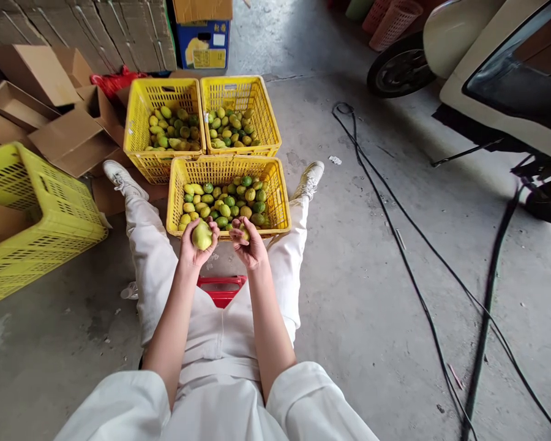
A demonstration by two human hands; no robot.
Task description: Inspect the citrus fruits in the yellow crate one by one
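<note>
My left hand (193, 246) is closed around a yellow-green lemon (202, 235), whose rounded side faces up. A smaller yellowish lemon (245, 233) shows between the fingers of my right hand (251, 250), mostly hidden by them. Both hands are side by side at the near rim of a yellow plastic crate (228, 162), which stands between my feet. Inside it lie many lemons (224, 210), some yellow, some dark green. Behind it, a left crate (133, 122) and a right crate (269, 116) also hold yellow and green lemons.
A larger yellow-green crate (59, 214) with cardboard in it stands at the left. Opened cardboard boxes (68, 138) are heaped behind it. Under me is a red seat (222, 296). Black cables (406, 269) cross the floor at the right, near a parked scooter (500, 79).
</note>
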